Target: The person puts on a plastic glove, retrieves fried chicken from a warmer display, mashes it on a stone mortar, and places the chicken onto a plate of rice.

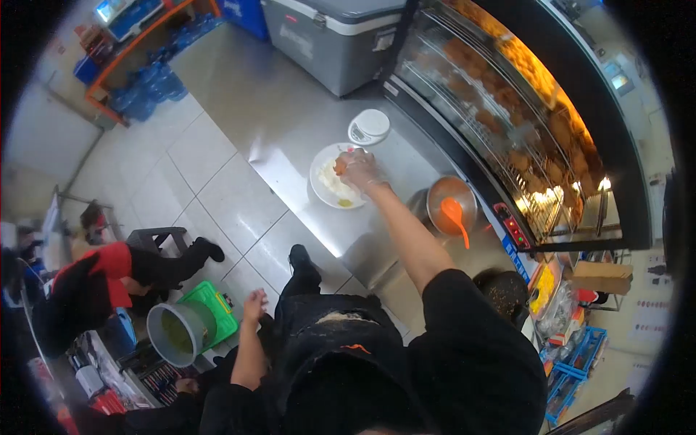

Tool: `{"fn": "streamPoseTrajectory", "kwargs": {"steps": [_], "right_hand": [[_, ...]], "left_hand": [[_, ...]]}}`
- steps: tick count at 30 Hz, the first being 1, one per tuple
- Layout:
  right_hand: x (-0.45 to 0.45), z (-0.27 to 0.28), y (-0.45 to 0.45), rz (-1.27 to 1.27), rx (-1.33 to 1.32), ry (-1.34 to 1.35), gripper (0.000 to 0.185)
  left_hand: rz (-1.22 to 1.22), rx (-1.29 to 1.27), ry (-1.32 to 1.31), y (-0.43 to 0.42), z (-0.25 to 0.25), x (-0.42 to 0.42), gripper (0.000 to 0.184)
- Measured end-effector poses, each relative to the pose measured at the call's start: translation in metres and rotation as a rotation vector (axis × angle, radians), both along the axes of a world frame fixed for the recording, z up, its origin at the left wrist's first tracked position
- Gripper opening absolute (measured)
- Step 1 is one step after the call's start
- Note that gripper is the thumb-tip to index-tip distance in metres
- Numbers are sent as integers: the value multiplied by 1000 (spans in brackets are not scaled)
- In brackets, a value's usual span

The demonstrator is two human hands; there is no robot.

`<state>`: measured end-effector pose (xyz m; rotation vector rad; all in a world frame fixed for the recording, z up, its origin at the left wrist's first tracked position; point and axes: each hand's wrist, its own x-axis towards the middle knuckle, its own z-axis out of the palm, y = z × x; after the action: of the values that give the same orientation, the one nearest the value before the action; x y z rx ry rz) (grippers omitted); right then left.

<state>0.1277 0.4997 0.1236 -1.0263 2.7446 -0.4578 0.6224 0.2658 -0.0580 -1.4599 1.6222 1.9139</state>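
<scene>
Left hand (pixel 254 304) free, right hand (pixel 356 171) over a white plate (pixel 316 190).
The left fingers hang loosely parted; a metal bowl (pixel 436 206) with an orange spoon (pixel 452 211) stands beside the right forearm on the steel desk (pixel 286 119). The right fingers grip an orange-brown piece (pixel 339 167) above the plate's pale food. A kitchen scale (pixel 373 123) crowds the plate's far side; beyond stands a grey cooler (pixel 337 47).

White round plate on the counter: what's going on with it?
The person's right hand is over the round white plate, holding what looks like a small orange-brown piece. Pale white food lies on the plate. The left hand is off the silver metal counter, apparently empty. A round white scale stands beside the plate.
</scene>
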Motion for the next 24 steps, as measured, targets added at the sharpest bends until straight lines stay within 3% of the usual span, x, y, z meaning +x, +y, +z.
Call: {"fn": "streamPoseTrajectory", "kwargs": {"steps": [3,5,8,9,10,11,12,14,17,18,20,21,22,23,24], "right_hand": [[-30,-39,-38,-48,267,4,45],[-30,-59,-27,-57,11,42,57],[-8,7,-8,-220,-108,-76,65],[-7,2,3,-247,-95,-80,65],[-5,-10,17,-373,-245,-168,65],[-2,-22,28,-498,-400,-248,65],[1,-30,35,-525,-392,-246,65],[1,-40,45,-518,-372,-141,57],[3,-2,8,-551,-470,-263,46],[-1,-14,0,-561,-471,-265,46],[-13,-47,-12,-350,-317,-12,33],[-14,-51,-18,-368,-324,3,33],[-13,-51,-22,-528,-433,-165,28],[-13,-48,-23,-684,-549,-329,29],[-13,-36,-22,-704,-563,-299,29]], "left_hand": [[-3,-55,33,-72,14,-66,42],[11,-106,72,-113,29,-97,38],[-147,-141,46,-167,28,-135,38],[-194,-155,36,-182,21,-148,36],[-222,-141,31,-193,11,-164,36],[-326,-309,98,-201,0,-183,35],[-426,-478,171,-205,-8,-203,34],[-374,-645,440,-182,15,-263,31],[-344,-774,560,-134,77,-347,29],[-310,-774,596,-118,88,-368,30],[-485,-875,685,-93,107,-397,34],[-618,-891,732,-87,95,-406,47],[-633,-893,763,-78,94,-412,47],[-843,-996,507,-65,95,-412,53],[-1035,-1092,235,-56,94,-412,60]]}}
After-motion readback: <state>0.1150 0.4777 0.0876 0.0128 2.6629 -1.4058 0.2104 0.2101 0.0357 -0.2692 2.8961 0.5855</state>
